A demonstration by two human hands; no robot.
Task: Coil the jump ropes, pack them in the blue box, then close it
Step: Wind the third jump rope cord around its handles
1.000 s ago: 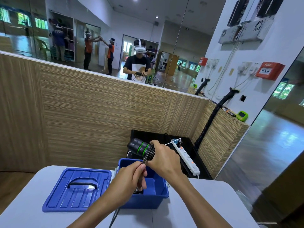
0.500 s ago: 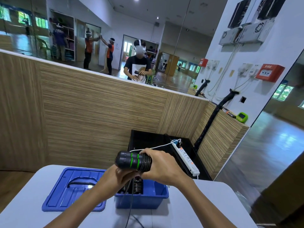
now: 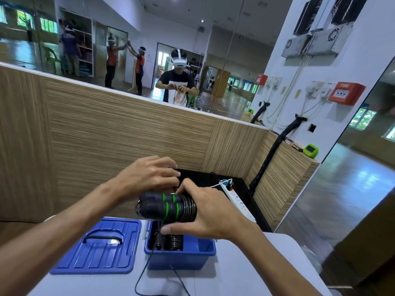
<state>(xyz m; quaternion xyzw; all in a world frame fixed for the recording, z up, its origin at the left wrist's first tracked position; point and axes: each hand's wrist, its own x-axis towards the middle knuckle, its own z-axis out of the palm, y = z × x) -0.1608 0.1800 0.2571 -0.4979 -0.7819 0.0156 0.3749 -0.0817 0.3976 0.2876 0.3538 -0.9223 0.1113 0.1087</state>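
Observation:
Two black jump rope handles [image 3: 165, 208] with green rings lie side by side, held level above the blue box [image 3: 181, 258]. My right hand [image 3: 210, 212] grips their right ends, where the cord is wound in tight turns. Just behind the handles, my left hand [image 3: 149, 176] has its fingers curled at the cord. A thin black cord [image 3: 142, 274] hangs from the handles past the box's front and loops on the white table [image 3: 245, 278]. Inside the box lie other coiled black ropes [image 3: 168, 242]. To the box's left, the blue lid [image 3: 100, 248] lies flat with its handle up.
A wood-grain partition [image 3: 128, 137] stands right behind the table. Beyond the box, a black cabinet top [image 3: 205, 178] carries a white power strip [image 3: 239, 201]. A black hose [image 3: 269, 154] rises along the right partition. The mirror reflects people.
Both hands rose with the handles. My left hand moved from under the handles to behind and above them, at the cord. A second handle now lies beside the first.

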